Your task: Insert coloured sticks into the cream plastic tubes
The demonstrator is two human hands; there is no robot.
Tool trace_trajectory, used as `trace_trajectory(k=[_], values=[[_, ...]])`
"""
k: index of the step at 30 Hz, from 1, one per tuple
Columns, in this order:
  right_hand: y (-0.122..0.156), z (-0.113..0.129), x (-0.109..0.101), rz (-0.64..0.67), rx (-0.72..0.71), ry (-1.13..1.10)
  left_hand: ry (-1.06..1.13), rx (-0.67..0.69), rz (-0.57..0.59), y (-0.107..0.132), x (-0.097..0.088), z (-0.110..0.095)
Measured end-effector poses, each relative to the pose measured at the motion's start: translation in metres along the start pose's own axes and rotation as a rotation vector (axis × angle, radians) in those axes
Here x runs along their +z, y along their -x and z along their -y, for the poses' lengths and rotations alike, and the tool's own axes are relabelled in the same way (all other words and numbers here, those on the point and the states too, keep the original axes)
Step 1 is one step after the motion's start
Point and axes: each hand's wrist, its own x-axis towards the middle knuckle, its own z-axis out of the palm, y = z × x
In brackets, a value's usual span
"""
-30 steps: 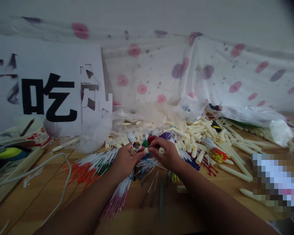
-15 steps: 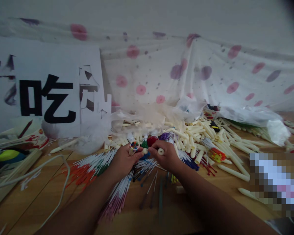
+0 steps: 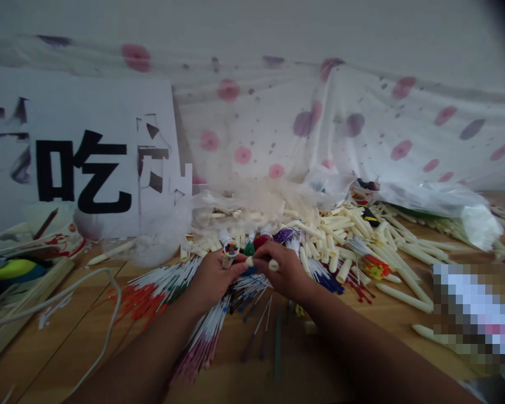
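My left hand (image 3: 210, 280) is closed around a cream tube (image 3: 227, 260) whose open mouth is full of small multicoloured tips. Its thumb and finger also pinch a small cream piece (image 3: 249, 262). Opposite, my right hand (image 3: 289, 272) has its fingertips at that piece. A second cream tube (image 3: 273, 265) is tucked in the right hand, its round end toward me. Beneath the hands lie bundles of thin white sticks with coloured tips: orange (image 3: 141, 297), pink (image 3: 197, 353) and dark blue (image 3: 330, 280). What the right fingertips pinch is partly hidden.
Many cream tubes (image 3: 332, 233) are heaped behind the hands, with plastic bags (image 3: 437, 199) over some. A white cable (image 3: 109, 325) loops at left near a wooden frame (image 3: 33, 303). White boards with cut-out characters (image 3: 160, 101) lean against the wall.
My right fingertips have moved slightly left, onto the small cream piece, and the tube in that hand sits a little lower. My left hand keeps its hold. The view has shifted very slightly.
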Motion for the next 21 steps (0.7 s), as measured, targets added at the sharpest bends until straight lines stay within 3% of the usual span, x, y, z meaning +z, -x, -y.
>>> trace_trajectory(k=[3, 7, 12, 16, 21], values=[[0.0002, 0.0007, -0.0001, -0.003, 0.085, 0.037, 0.01, 0.048, 0.006, 0.0004, -0.0006, -0.0007], [-0.0007, 0.0027, -0.0012, -0.023, -0.067, -0.013, 0.025, 0.045, -0.013, 0.0015, -0.0014, -0.0012], [-0.0011, 0.0015, -0.0007, -0.05, 0.035, 0.088, 0.019, 0.054, -0.001, 0.0013, -0.0017, -0.0008], [-0.0016, 0.0004, -0.0015, -0.033, -0.072, 0.003, 0.027, 0.052, -0.012, -0.0002, -0.0028, 0.0012], [-0.0023, 0.0016, -0.0022, -0.03, 0.019, 0.063, 0.024, 0.046, 0.0, -0.0003, -0.0029, 0.0021]])
